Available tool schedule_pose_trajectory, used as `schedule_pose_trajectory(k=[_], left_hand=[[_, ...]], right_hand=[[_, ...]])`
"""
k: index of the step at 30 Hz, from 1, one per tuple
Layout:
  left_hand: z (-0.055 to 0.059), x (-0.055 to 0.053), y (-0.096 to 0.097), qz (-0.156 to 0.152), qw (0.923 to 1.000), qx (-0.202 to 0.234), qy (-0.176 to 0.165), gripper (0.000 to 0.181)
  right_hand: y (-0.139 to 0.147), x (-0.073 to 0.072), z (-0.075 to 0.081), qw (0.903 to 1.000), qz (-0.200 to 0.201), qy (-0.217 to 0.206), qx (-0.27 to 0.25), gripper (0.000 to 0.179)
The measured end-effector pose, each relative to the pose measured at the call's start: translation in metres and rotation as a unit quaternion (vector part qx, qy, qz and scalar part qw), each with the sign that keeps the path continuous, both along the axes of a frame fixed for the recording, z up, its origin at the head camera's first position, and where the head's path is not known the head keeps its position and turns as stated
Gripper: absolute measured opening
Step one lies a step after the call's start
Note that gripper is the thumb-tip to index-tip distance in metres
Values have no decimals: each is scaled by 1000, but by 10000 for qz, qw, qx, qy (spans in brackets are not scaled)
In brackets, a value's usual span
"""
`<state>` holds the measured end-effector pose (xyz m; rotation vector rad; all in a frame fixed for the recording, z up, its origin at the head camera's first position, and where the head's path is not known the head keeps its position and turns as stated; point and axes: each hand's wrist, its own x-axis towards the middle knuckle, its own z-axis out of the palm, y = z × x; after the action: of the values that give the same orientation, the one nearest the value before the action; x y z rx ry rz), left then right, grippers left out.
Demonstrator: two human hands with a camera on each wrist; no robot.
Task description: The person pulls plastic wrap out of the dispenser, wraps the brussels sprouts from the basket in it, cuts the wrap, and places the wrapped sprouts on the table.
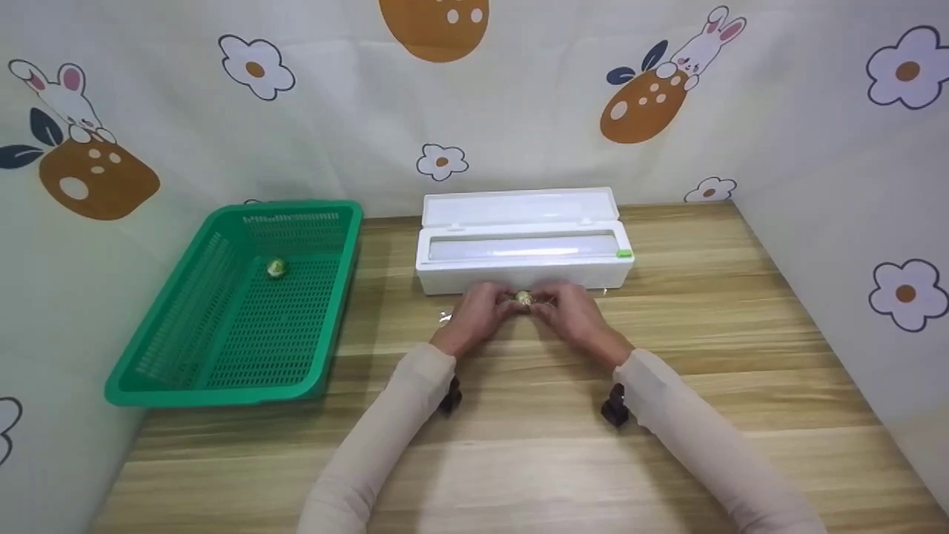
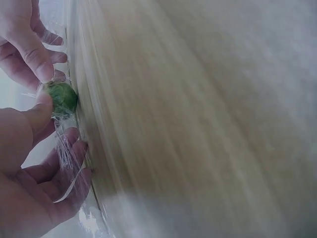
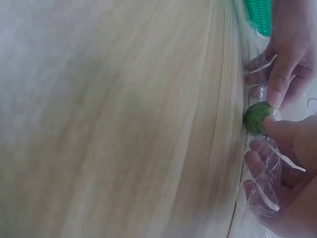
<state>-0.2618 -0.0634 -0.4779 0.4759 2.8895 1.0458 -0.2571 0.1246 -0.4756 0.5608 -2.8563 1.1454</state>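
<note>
A small round green item [image 1: 523, 298], like a small fruit or sprout, is between the two hands, just above the table before the white box. Clear cling film [image 3: 267, 173] clings around it and trails in creases over the fingers. My left hand [image 1: 478, 315] pinches one side of it, the thumb on its top in the left wrist view. My right hand [image 1: 571, 311] pinches the opposite side, with bunched film across its curled fingers in the right wrist view. The item's exact kind is hard to tell under the film.
The white cling film box [image 1: 523, 278] stands behind the hands, lid raised, with a green tab [image 1: 624, 254] at its right end. On the left is a green basket [image 1: 319, 378] holding one similar round item [image 1: 276, 268]. A patterned curtain [image 1: 356, 111] closes off the back.
</note>
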Motion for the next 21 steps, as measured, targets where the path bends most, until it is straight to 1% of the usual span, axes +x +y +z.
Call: schedule_pose_trajectory(k=[4, 9, 14, 16, 19, 21], left_hand=[[0, -1, 1, 15, 10000, -24, 44, 20], [0, -1, 3, 92, 9998, -111, 147, 21], [0, -1, 5, 155, 9989, -324, 310, 23], [0, -1, 5, 145, 9981, -425, 429, 22], [1, 0, 5, 99, 9975, -454, 539, 22], [3, 1, 4, 100, 9975, -449, 539, 21]], right_hand=[[0, 0, -1, 9999, -49, -50, 80, 20], [1, -1, -1, 10000, -41, -74, 7, 21], [1, -1, -1, 9999, 49, -17, 98, 21], [2, -1, 0, 9999, 68, -15, 113, 21], [2, -1, 0, 9999, 153, -43, 57, 22], [4, -1, -1, 9997, 233, -89, -9, 25]])
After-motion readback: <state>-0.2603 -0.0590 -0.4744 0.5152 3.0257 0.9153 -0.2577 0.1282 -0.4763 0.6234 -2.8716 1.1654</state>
